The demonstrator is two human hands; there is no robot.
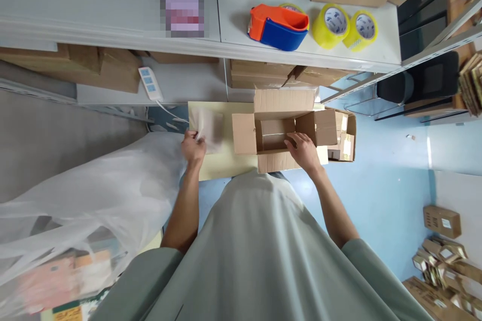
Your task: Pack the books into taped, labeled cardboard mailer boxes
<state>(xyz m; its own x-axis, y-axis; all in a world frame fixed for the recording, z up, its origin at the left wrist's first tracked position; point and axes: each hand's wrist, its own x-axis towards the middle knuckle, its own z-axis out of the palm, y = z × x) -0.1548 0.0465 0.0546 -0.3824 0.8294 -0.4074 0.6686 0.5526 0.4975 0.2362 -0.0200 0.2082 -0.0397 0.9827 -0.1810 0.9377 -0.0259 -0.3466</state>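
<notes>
An open cardboard box [263,140] stands with its flaps folded outward on a pale yellow board [233,165]. My right hand [304,153] reaches over the box's near wall, fingers loosely bent and apart, with nothing visible in them. To the left of the box, my left hand [194,148] is closed on the edge of a translucent plastic bag [211,130]. The bag is smeared by motion, and its contents cannot be made out. Inside the box, the bare bottom shows beyond my right fingers.
A shelf ahead carries an orange-and-blue tape dispenser [280,27] and yellow tape rolls [330,26]. Beneath it lies a white power strip [150,84]. Another carton [348,138] holding small boxes stands at right. White plastic sheeting [143,175] drapes at left; cartons [442,221] sit far right.
</notes>
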